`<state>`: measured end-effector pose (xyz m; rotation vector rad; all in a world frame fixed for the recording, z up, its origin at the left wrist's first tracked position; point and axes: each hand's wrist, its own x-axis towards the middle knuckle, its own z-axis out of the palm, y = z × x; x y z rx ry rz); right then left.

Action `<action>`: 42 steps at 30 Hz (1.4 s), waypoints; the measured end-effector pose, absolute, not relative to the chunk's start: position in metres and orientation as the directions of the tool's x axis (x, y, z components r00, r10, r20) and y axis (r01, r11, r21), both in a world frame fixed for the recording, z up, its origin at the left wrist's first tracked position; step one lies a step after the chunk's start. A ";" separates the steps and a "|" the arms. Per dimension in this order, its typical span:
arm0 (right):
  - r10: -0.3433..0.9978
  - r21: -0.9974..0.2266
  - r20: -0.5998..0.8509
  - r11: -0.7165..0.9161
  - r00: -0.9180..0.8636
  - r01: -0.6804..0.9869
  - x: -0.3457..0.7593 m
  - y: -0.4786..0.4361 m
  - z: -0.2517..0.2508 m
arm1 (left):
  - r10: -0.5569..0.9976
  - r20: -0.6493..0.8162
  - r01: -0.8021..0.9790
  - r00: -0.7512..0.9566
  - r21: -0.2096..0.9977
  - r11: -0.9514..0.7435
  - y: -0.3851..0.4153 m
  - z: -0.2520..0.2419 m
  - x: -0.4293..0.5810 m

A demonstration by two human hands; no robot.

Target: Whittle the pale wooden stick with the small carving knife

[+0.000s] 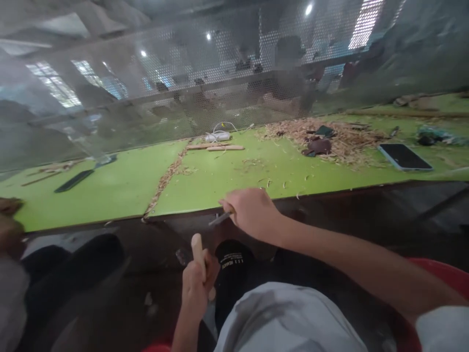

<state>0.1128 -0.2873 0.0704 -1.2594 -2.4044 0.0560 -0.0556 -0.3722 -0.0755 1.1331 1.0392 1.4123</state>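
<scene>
A pale wooden piece point(197, 248) stands up out of my left hand point(198, 283), whose fingers are wrapped round it below the table's front edge. Up and to the right, my right hand point(249, 212) is closed on a small knife point(220, 218). Its grey blade sticks out to the left and points down, a little above the wooden piece and apart from it. The knife's handle is mostly hidden in my fist.
On the green table point(205, 181) lie a heap of wood shavings point(351, 139), a phone point(405, 156), wooden sticks point(225, 147) and a white cable point(218, 136). A mesh screen point(205, 83) stands behind. Another person's hand point(9, 230) is at the far left.
</scene>
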 end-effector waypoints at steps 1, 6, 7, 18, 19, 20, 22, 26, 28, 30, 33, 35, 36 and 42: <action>0.768 -0.222 0.354 0.623 -0.534 0.750 0.111 -0.293 0.070 | 0.989 0.140 -0.157 -0.041 0.977 -0.145 -0.372 -0.074 -0.053; 0.687 -0.115 0.330 0.710 -0.648 0.695 0.101 -0.311 0.067 | 0.982 0.189 -0.078 0.017 0.979 -0.187 -0.369 -0.066 -0.046; 0.695 -0.109 0.326 0.700 -0.641 0.705 0.100 -0.313 0.066 | 0.982 0.188 -0.064 0.020 0.980 -0.186 -0.369 -0.065 -0.045; 0.758 -0.182 0.295 0.642 -0.582 0.745 0.108 -0.314 0.064 | 0.976 0.217 0.045 0.021 0.975 -0.218 -0.370 -0.054 -0.035; 0.758 -0.183 0.295 0.642 -0.581 0.744 0.109 -0.314 0.063 | 0.976 0.217 0.054 0.026 0.975 -0.218 -0.370 -0.054 -0.034; 0.757 -0.184 0.296 0.643 -0.582 0.743 0.110 -0.314 0.062 | 0.976 0.216 0.066 0.024 0.974 -0.217 -0.370 -0.054 -0.034; 0.749 -0.185 0.310 0.651 -0.585 0.736 0.111 -0.314 0.060 | 0.977 0.213 0.093 0.013 0.973 -0.213 -0.370 -0.053 -0.033; 0.720 -0.150 0.408 0.660 -0.562 0.736 0.113 -0.314 0.054 | 0.972 0.233 0.144 -0.033 0.963 -0.226 -0.372 -0.051 -0.030; 0.708 -0.117 0.443 0.653 -0.549 0.748 0.114 -0.314 0.052 | 0.967 0.249 0.173 -0.057 0.956 -0.236 -0.374 -0.050 -0.030; 0.700 -0.085 0.472 0.641 -0.536 0.763 0.114 -0.313 0.050 | 0.965 0.251 0.199 -0.072 0.952 -0.233 -0.376 -0.049 -0.031; 0.694 -0.061 0.525 0.608 -0.492 0.792 0.113 -0.308 0.047 | 0.973 0.218 0.212 -0.074 0.957 -0.199 -0.375 -0.049 -0.035; 0.688 -0.062 0.556 0.594 -0.466 0.802 0.111 -0.304 0.045 | 0.979 0.195 0.207 -0.059 0.962 -0.180 -0.373 -0.049 -0.039; 0.683 -0.063 0.568 0.593 -0.459 0.803 0.110 -0.302 0.044 | 0.980 0.190 0.199 -0.051 0.964 -0.177 -0.372 -0.049 -0.041; 0.642 -0.067 0.611 0.625 -0.463 0.778 0.096 -0.292 0.048 | 0.970 0.230 0.097 -0.084 0.970 -0.221 -0.368 -0.048 -0.047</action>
